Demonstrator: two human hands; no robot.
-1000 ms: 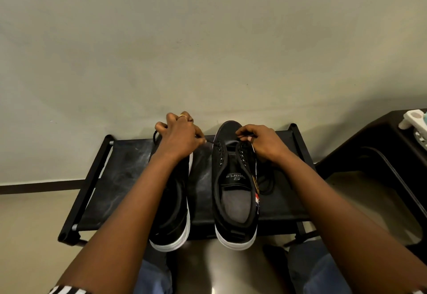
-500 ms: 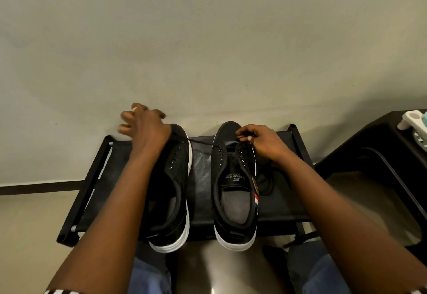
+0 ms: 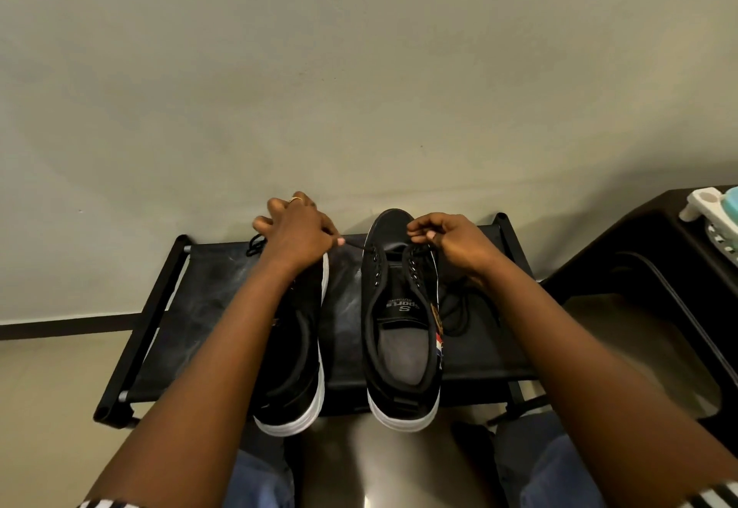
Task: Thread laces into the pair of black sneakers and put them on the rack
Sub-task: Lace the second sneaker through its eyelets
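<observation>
Two black sneakers with white soles stand side by side on a black rack [image 3: 207, 308], toes toward the wall. My left forearm covers much of the left sneaker [image 3: 297, 384]. The right sneaker [image 3: 401, 332] shows its empty lower eyelets and grey insole. My left hand [image 3: 297, 234] pinches one end of a black lace [image 3: 353, 245] that runs taut to the right sneaker's top left eyelet. My right hand [image 3: 449, 240] pinches the other part of the lace above the toe-end eyelets. More lace lies coiled on the rack to the right of that sneaker.
A plain wall rises directly behind the rack. A dark table [image 3: 647, 268] stands at the right, with a white and teal object [image 3: 715, 208] on its top. A loop of black lace [image 3: 255, 246] shows behind my left hand. My knees in blue jeans are at the bottom.
My left hand, which had swung out left pulling the lace through, has come back right toward the right sneaker. My right hand has stayed at the toe-end eyelets.
</observation>
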